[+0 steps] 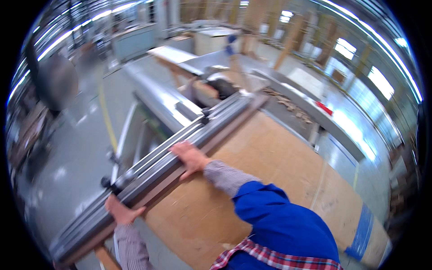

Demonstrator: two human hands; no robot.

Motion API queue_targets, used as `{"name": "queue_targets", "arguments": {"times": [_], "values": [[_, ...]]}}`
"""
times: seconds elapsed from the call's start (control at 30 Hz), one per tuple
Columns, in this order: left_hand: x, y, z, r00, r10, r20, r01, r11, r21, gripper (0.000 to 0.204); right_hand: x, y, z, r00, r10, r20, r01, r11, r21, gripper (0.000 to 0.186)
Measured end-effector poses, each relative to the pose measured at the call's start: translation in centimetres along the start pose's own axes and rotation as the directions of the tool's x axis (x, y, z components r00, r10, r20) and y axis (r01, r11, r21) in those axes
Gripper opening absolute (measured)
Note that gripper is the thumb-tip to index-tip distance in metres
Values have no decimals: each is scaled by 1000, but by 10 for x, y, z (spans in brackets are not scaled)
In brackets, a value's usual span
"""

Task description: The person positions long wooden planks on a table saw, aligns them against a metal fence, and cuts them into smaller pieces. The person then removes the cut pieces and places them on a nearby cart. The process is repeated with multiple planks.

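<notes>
A: Hands first. What do I have from my end?

B: Left hand [121, 210] at the near end of the metal rail [148, 181], fingers laid over it, thumb spread wide toward the board. A dark knob [107, 182] just beyond its fingertips. Right hand [191, 157] farther up the same rail, half open, fingers across the top, thumb splayed down over the brown strip [158, 191]. Both touch the rail; whether they press or only rest, I cannot tell.

A: And the surface?

B: Broad tan board [225, 207], lying flat along the strip, reaching from the rail off to my right. Faint scuffs; a blue band [362, 231] across its far right end. The right arm, in a blue sleeve [274, 207], crosses over it.

A: Room?

B: Workshop, smeared by blur. Grey floor [83, 144], shiny in patches, yellow line [105, 114] to the left of the rail. Wood scraps [292, 108] heaped beyond the board, a small red thing [324, 108] near them; too blurred to name. Bright windows [345, 48] on the right wall, long ceiling lights [360, 22] curving at the rim of my view.
</notes>
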State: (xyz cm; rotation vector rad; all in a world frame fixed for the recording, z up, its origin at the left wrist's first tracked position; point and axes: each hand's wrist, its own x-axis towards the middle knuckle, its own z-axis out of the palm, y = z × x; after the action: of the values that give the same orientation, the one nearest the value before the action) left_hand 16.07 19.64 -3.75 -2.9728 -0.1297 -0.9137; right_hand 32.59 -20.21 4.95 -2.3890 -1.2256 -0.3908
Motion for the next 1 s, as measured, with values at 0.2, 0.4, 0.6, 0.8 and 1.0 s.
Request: {"name": "queue_targets", "arguments": {"times": [0.2,0.4,0.6,0.8,1.0], "values": [[9,50,-40,876,-234,422,262,965,-9,141,-36,3,0,999,42,-21,-42,999,-32,121],[20,55,-54,818,-300,491,295,951,90,142,-29,4,7,999,35,-17,-36,998,-45,125],[16,33,-28,902,-223,369,220,974,50,143,-20,10,16,999,29,-29,-30,999,-18,124],[23,27,-17,911,-218,349,212,976,57,143,-12,19,21,999,40,-13,-40,999,5,123],[26,13,-3,956,-162,244,156,987,42,140,-1,23,26,999,28,-32,-28,1000,4,124]]}}
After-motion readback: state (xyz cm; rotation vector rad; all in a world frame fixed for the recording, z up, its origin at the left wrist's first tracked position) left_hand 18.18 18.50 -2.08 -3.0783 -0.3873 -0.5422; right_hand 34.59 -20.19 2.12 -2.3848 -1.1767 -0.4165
